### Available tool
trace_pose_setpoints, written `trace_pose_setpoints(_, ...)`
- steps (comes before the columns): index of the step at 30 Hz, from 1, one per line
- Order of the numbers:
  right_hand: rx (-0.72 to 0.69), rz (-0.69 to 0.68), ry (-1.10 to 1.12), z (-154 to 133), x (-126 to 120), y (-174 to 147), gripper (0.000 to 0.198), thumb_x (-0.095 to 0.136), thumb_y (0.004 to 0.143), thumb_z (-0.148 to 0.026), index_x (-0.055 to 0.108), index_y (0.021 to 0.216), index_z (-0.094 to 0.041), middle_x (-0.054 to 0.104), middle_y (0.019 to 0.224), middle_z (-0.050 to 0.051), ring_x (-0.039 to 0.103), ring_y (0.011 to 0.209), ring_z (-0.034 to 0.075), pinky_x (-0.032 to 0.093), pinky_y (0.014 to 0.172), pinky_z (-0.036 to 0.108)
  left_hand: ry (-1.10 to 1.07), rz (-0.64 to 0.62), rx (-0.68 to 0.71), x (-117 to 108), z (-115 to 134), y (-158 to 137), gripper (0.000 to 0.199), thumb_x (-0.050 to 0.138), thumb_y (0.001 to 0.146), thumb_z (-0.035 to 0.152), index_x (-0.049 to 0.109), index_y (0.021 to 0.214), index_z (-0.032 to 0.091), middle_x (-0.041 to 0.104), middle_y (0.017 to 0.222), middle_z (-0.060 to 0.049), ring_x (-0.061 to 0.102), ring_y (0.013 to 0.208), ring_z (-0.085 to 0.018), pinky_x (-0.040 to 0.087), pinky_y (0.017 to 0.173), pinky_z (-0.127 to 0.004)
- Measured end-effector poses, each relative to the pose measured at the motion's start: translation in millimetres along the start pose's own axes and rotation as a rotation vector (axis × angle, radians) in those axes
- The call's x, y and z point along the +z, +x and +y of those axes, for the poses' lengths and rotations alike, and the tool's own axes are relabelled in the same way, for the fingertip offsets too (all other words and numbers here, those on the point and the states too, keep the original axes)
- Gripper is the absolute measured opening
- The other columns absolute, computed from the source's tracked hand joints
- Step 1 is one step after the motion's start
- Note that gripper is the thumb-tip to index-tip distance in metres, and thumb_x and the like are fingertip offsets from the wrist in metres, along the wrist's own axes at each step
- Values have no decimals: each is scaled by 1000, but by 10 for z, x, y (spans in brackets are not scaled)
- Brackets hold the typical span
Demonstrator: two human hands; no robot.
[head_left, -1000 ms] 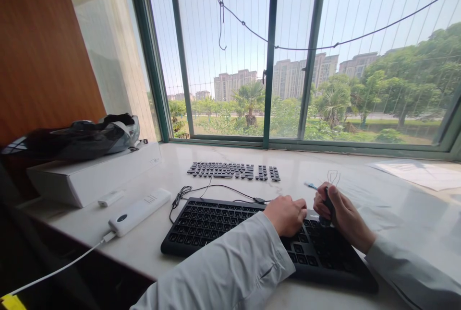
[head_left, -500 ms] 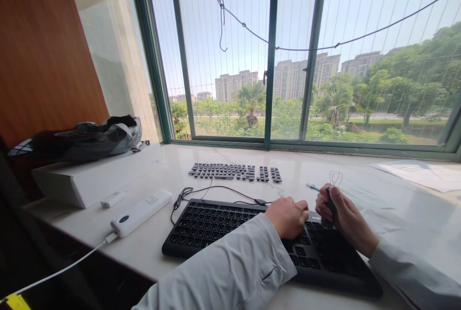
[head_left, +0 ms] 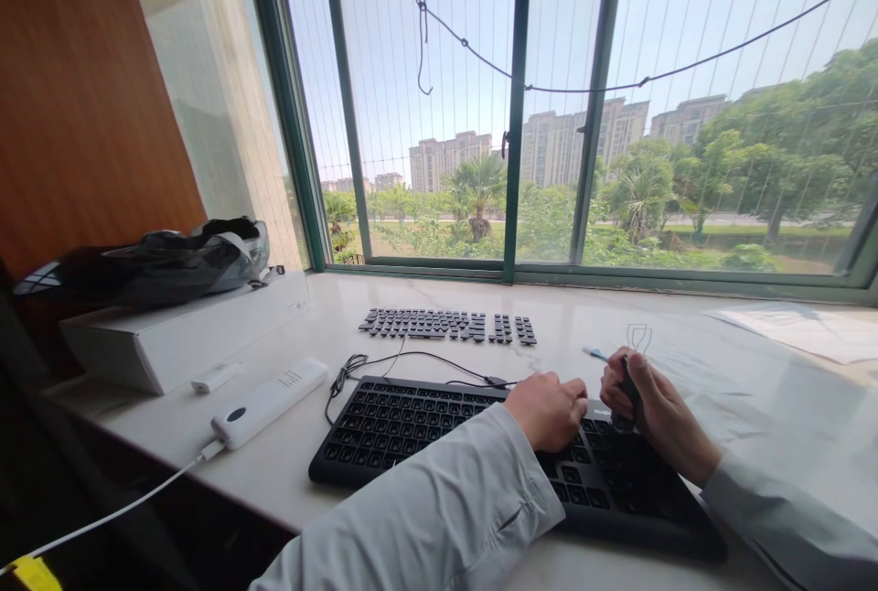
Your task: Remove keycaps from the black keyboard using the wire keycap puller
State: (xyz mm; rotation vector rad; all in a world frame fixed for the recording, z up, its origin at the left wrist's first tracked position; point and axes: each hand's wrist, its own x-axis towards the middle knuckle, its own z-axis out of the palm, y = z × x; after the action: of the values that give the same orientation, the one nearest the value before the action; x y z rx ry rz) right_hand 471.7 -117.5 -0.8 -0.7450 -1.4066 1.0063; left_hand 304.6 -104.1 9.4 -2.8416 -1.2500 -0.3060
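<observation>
A black keyboard lies on the pale marble sill in front of me. My left hand rests curled on its upper right part, fingers bent onto the keys; whether it pinches a key is hidden. My right hand grips a keycap puller by its dark handle, with the wire loop pointing up and away, held just above the keyboard's far right end. Rows of loose black keycaps are laid out farther back toward the window.
A white box with a dark bag on it stands at the left. A white power bank with a white cable, a small white stick, a black cable, a blue-tipped tool and papers lie around.
Both hands stay on the keyboard's right end with only slight shifts. The view has drifted a little.
</observation>
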Motion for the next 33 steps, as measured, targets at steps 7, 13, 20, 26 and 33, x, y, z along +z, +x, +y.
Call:
trace_pose_setpoints(7, 54, 67, 65, -57, 35, 16, 41, 39, 90, -60, 41, 74, -23, 32, 56, -5, 29, 48, 12, 28, 44, 27, -8, 6, -3, 9, -7, 1, 40, 24, 98, 41, 54, 118, 23, 63, 97, -10, 62, 90, -23, 50, 80, -36)
trace_pose_setpoints(13, 3, 9, -40, 5, -9, 5, 43, 43, 88, -63, 41, 75, -22, 35, 57, -4, 33, 49, 11, 32, 43, 26, 12, 1, 2, 8, -3, 2, 39, 24, 98, 41, 54, 116, 23, 63, 97, -10, 62, 89, -23, 51, 78, -37)
trace_pose_setpoints(20, -22, -20, -62, 53, -37, 9, 39, 35, 94, -56, 42, 77, -21, 35, 58, -4, 34, 49, 10, 31, 47, 26, 17, 21, 5, 21, -1, 3, 39, 24, 98, 41, 54, 116, 24, 63, 96, -10, 62, 89, -24, 51, 78, -36)
trace_pose_setpoints(26, -39, -16, -86, 74, -51, 11, 39, 35, 94, -57, 42, 78, -22, 35, 58, -4, 34, 49, 11, 31, 47, 27, 15, 8, -3, 9, 3, -2, 39, 23, 98, 41, 54, 116, 24, 62, 96, -10, 62, 90, -23, 51, 79, -36)
trace_pose_setpoints(33, -49, -37, -48, 67, -36, 31, 39, 35, 94, -56, 40, 75, -22, 35, 57, -4, 33, 48, 11, 28, 46, 28, 10, 16, 3, 27, -1, 8, 39, 23, 98, 41, 53, 115, 24, 62, 96, -10, 62, 90, -23, 51, 80, -36)
